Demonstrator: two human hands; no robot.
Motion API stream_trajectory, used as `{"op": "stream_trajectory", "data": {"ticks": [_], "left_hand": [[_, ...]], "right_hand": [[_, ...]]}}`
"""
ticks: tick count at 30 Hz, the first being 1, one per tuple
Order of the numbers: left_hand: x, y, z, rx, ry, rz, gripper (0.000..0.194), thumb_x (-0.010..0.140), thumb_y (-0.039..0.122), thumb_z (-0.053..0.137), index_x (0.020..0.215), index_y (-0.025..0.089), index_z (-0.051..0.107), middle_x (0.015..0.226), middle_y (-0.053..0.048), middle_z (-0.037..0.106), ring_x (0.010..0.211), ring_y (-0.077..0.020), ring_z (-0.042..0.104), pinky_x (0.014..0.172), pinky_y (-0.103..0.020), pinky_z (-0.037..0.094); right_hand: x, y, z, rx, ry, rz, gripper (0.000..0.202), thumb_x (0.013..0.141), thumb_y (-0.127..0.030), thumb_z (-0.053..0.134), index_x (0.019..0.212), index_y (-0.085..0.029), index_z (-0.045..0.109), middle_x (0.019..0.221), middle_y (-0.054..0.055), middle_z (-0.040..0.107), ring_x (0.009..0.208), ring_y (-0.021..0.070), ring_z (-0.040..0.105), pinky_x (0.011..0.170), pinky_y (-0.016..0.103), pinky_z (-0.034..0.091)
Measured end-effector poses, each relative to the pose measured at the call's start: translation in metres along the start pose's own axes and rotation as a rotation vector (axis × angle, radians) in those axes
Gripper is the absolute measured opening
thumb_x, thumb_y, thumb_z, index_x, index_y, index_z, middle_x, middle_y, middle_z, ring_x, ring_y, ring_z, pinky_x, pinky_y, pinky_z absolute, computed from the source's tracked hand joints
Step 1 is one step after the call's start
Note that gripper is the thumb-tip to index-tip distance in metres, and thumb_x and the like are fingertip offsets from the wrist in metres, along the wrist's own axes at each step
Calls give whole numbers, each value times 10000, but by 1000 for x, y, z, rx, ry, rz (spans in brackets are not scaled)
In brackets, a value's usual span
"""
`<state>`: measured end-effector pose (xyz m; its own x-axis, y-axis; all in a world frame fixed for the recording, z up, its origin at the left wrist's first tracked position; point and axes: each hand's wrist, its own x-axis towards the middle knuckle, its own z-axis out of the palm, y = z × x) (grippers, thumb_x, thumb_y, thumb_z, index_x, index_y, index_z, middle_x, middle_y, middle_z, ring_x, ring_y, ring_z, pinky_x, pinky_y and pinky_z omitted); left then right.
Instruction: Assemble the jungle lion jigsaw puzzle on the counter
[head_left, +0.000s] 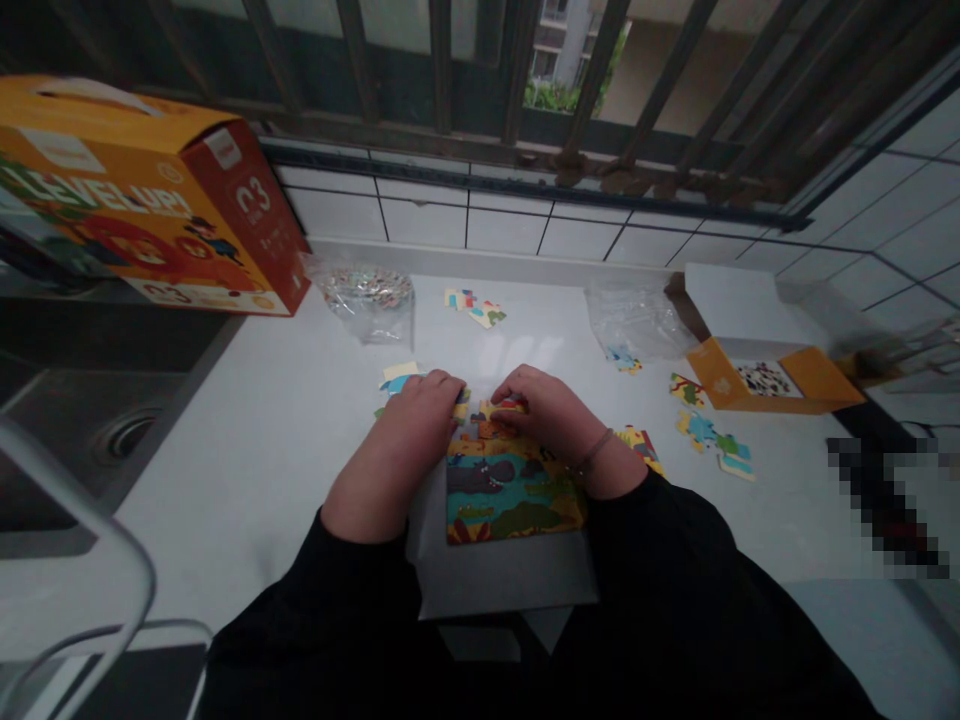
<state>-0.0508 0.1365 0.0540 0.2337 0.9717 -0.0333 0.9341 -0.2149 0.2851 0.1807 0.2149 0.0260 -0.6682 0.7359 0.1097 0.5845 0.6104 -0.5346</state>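
A partly assembled jigsaw puzzle (517, 495) with a grey hippo and green crocodiles lies on a grey board (510, 580) in front of me. My left hand (426, 415) is curled at its upper left, the fingers closed around a small puzzle piece (462, 404). Thumb and fingers of my right hand (544, 405) pinch a red and yellow puzzle piece (511, 405) at the top edge. The fingers partly cover both pieces. Beside the left hand lie loose blue and cream pieces (397, 376); another yellow piece (637, 445) shows past my right wrist.
A plastic bag of pieces (367, 295) and joined pieces (476, 307) lie toward the wall. Rightward are a clear bag (637, 315), scattered pieces (705, 430) and an open orange box (780, 385). A large orange box (150, 200) stands by the sink (60, 530).
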Motion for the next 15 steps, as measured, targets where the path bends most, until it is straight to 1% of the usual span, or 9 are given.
{"op": "stream_trajectory", "data": {"ticks": [2, 4, 6, 7, 9, 11, 13, 15], "left_hand": [[-1, -2, -3, 25, -11, -16, 358, 989, 107, 645, 1338, 141, 717, 1375, -190, 709, 1289, -350, 637, 1167, -501, 509], [-3, -4, -4, 30, -12, -56, 438, 972, 141, 701, 1410, 139, 692, 1375, -193, 689, 1298, -362, 614, 1161, -495, 508], [-5, -5, -4, 22, -6, -98, 501, 953, 170, 753, 1447, 149, 675, 1360, -189, 674, 1282, -359, 609, 1156, -486, 507], [-6, -4, -4, 18, -7, -113, 498, 944, 177, 771, 1433, 151, 683, 1344, -186, 670, 1264, -355, 612, 1153, -483, 509], [-7, -4, -4, 16, -10, -128, 435, 935, 187, 786, 1363, 153, 711, 1316, -179, 664, 1222, -349, 620, 1136, -481, 520], [-8, -3, -3, 20, -8, -125, 355, 938, 190, 780, 1288, 160, 731, 1294, -170, 663, 1186, -340, 629, 1116, -479, 533], [-9, -3, -2, 13, -2, -110, 306, 947, 180, 761, 1252, 162, 736, 1286, -164, 662, 1175, -329, 636, 1105, -470, 541], [-9, -4, -1, -6, -1, -103, 297, 948, 165, 749, 1244, 155, 735, 1289, -166, 656, 1181, -322, 639, 1098, -456, 546]], "right_hand": [[0, -2, 0, -14, -14, -4, 98, 953, -178, 876, 1024, -218, 822, 1066, 60, 763, 1041, 221, 711, 946, 353, 542], [-2, -3, -2, -29, -27, -16, 64, 973, -180, 860, 1013, -210, 821, 1063, 67, 766, 1031, 220, 713, 941, 353, 548], [-6, -3, -6, -29, -28, -54, 40, 993, -205, 849, 1021, -208, 821, 1071, 74, 774, 1043, 224, 713, 956, 361, 552], [-7, -2, -8, -22, -30, -83, 59, 996, -229, 856, 1041, -212, 822, 1091, 77, 780, 1066, 228, 713, 977, 369, 552], [-11, 2, -14, -6, -41, -145, 153, 972, -284, 897, 1096, -229, 825, 1152, 79, 791, 1128, 241, 710, 1030, 394, 545], [-14, 6, -18, -2, -75, -185, 240, 936, -307, 936, 1143, -253, 826, 1205, 74, 800, 1168, 251, 713, 1068, 421, 535], [-15, 9, -20, -8, -109, -199, 252, 932, -288, 936, 1159, -267, 829, 1220, 67, 812, 1172, 252, 727, 1078, 434, 530], [-14, 11, -20, -4, -122, -211, 236, 945, -260, 921, 1164, -271, 831, 1230, 59, 824, 1176, 243, 740, 1087, 430, 529]]}}
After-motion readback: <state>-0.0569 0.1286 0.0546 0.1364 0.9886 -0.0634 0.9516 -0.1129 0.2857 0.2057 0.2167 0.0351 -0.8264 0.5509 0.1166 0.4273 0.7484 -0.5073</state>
